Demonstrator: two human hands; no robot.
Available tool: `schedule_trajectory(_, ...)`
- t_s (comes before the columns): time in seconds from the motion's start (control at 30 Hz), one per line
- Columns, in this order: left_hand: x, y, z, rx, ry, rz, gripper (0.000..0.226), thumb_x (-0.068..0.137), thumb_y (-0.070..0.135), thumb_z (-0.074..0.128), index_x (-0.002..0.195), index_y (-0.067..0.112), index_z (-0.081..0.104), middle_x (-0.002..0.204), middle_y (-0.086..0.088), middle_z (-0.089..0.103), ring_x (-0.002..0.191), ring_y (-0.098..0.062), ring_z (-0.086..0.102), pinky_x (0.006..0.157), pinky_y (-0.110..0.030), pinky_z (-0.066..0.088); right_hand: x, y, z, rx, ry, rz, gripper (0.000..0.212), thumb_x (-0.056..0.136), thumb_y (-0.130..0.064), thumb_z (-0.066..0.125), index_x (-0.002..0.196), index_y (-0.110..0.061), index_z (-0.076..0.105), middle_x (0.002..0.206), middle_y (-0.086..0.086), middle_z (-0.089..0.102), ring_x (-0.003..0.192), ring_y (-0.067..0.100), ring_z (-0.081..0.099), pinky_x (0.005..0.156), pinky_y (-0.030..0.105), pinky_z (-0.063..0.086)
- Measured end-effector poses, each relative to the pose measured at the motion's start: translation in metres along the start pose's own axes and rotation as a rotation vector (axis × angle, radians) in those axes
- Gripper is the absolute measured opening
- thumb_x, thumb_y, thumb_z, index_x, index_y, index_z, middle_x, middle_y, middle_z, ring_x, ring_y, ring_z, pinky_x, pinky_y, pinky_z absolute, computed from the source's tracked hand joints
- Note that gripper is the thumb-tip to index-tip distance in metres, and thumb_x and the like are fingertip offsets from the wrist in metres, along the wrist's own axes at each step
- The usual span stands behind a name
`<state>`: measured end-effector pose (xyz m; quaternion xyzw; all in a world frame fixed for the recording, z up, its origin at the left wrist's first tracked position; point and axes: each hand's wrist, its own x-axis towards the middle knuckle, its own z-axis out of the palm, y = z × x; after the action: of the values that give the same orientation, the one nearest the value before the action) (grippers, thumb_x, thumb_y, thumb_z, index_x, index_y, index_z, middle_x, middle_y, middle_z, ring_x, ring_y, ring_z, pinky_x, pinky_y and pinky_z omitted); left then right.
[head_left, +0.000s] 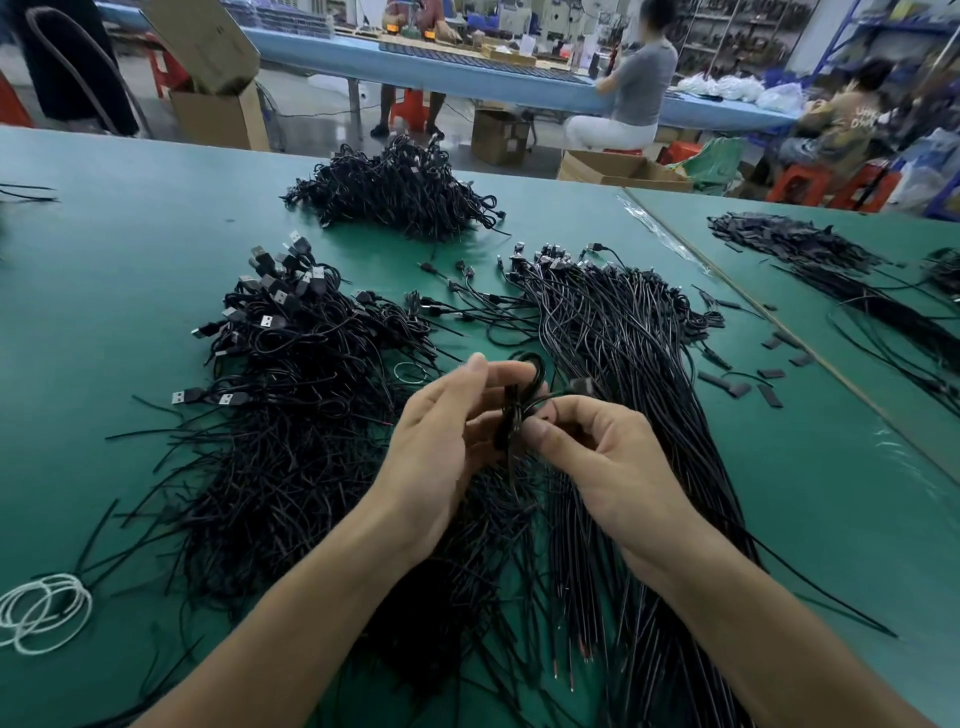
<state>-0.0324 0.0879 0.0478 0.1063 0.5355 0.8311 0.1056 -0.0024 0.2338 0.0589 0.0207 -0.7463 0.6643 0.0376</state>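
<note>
Left hand: The left hand (441, 431) stood palm inward, thumb raised and fingers nearly straight, cradling a folded black cable (511, 415) from behind rather than clasping it.
Right hand: The right hand (608, 462) was curled, its thumb and forefinger pinching the cable at the fold's middle.
Cable: It stood roughly upright between the two hands, touching both, at 3 o'clock of the left palm and 9 o'clock of the right thumb, with its loop poking out at 12 o'clock above the fingertips.
Hard to see: The cable's lower end ran down into the dark heap beneath the wrists and could not be followed, and the hands were slightly blurred.
Table: A green table (104, 270) carried the work.
Surroundings: A heap of plugged leads (291, 332) lay at 10 o'clock of the hands, a sheaf of straight wires (623, 332) at 1 o'clock, and a far pile (395, 192) at 12 o'clock.
Edges: White rings (44, 610) lay at 8 o'clock, near the frame's edge.
</note>
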Motion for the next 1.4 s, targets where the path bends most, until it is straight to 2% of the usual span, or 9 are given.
schedule_trajectory(0.2, 0.0, -0.003, 0.0, 0.019, 0.038, 0.16, 0.031, 0.094, 0.051, 0.047, 0.102, 0.023, 0.057, 0.095, -0.009, 0.077, 0.094, -0.021, 0.071, 0.078, -0.03, 0.048, 0.002, 0.002, -0.004, -0.024, 0.018, 0.026, 0.011, 0.091, -0.015, 0.069, 0.08, -0.017, 0.068, 0.074, -0.008, 0.063, 0.071, 0.001, 0.056, 0.071, 0.01, 0.047)
schedule_trajectory(0.3, 0.0, -0.003, 0.001, 0.057, 0.021, 0.205, 0.026, 0.086, 0.034, 0.067, 0.1, 0.016, 0.056, 0.077, -0.005, 0.075, 0.077, -0.016, 0.071, 0.079, -0.028, 0.053, 0.001, 0.0, -0.006, -0.025, 0.006, 0.009, 0.012, 0.086, -0.025, 0.072, 0.081, -0.015, 0.069, 0.075, -0.004, 0.063, 0.072, 0.005, 0.056, 0.07, 0.016, 0.049)
schedule_trajectory(0.47, 0.0, -0.009, -0.004, 0.352, 0.062, 0.314, 0.043, 0.064, 0.04, 0.086, 0.095, 0.028, 0.058, 0.071, 0.015, 0.054, 0.061, -0.005, 0.049, 0.058, -0.019, 0.044, 0.003, -0.01, -0.016, -0.302, 0.04, -0.144, 0.009, 0.09, -0.007, 0.069, 0.084, -0.014, 0.069, 0.079, -0.004, 0.067, 0.074, 0.013, 0.061, 0.072, 0.025, 0.053)
schedule_trajectory(0.6, 0.0, -0.013, -0.003, 0.457, -0.011, 0.215, 0.037, 0.071, 0.036, 0.088, 0.089, 0.033, 0.055, 0.057, 0.005, 0.055, 0.046, -0.011, 0.049, 0.046, -0.022, 0.039, 0.002, -0.023, -0.019, -0.467, 0.063, -0.281, 0.016, 0.085, -0.009, 0.075, 0.081, -0.023, 0.067, 0.082, -0.003, 0.063, 0.076, 0.008, 0.06, 0.067, 0.013, 0.047)
schedule_trajectory(0.77, 0.0, -0.013, -0.001, 0.312, -0.027, 0.069, 0.022, 0.082, 0.022, 0.078, 0.093, 0.025, 0.059, 0.072, -0.012, 0.072, 0.065, -0.038, 0.071, 0.055, -0.032, 0.056, -0.001, -0.024, -0.016, -0.579, 0.081, -0.376, 0.016, 0.085, -0.011, 0.075, 0.082, -0.024, 0.066, 0.082, -0.01, 0.059, 0.081, 0.009, 0.057, 0.071, 0.012, 0.043)
schedule_trajectory(0.87, 0.0, -0.01, 0.0, 0.189, -0.04, 0.045, 0.014, 0.097, 0.002, 0.059, 0.099, 0.014, 0.067, 0.088, -0.013, 0.075, 0.082, -0.028, 0.073, 0.072, -0.033, 0.06, -0.002, -0.018, -0.01, -0.536, 0.094, -0.369, 0.014, 0.085, -0.01, 0.075, 0.084, -0.022, 0.068, 0.083, -0.01, 0.06, 0.081, 0.01, 0.058, 0.07, 0.015, 0.045)
schedule_trajectory(0.97, -0.001, -0.001, 0.001, -0.028, -0.023, -0.017, 0.032, 0.102, 0.006, 0.039, 0.1, 0.008, 0.07, 0.098, -0.014, 0.074, 0.093, -0.026, 0.07, 0.083, -0.037, 0.059, -0.005, -0.012, -0.005, -0.484, 0.09, -0.332, 0.017, 0.085, -0.01, 0.075, 0.083, -0.025, 0.068, 0.084, -0.008, 0.062, 0.08, 0.011, 0.058, 0.07, 0.016, 0.045)
schedule_trajectory(1.17, -0.002, 0.008, 0.006, -0.203, 0.02, -0.009, 0.036, 0.085, 0.047, 0.05, 0.098, 0.015, 0.061, 0.105, -0.016, 0.074, 0.09, -0.021, 0.069, 0.076, -0.032, 0.055, -0.001, -0.009, -0.002, -0.397, 0.051, -0.26, 0.017, 0.087, -0.01, 0.073, 0.079, -0.024, 0.068, 0.08, -0.007, 0.064, 0.073, 0.008, 0.056, 0.068, 0.019, 0.043)
schedule_trajectory(1.4, -0.004, -0.002, 0.0, -0.094, 0.023, 0.212, 0.037, 0.071, 0.01, 0.08, 0.097, 0.015, 0.056, 0.083, -0.004, 0.074, 0.073, -0.009, 0.067, 0.074, -0.019, 0.053, -0.002, -0.01, -0.009, -0.374, 0.025, -0.232, 0.011, 0.089, -0.011, 0.072, 0.083, -0.02, 0.07, 0.078, -0.008, 0.065, 0.07, 0.002, 0.056, 0.067, 0.013, 0.044)
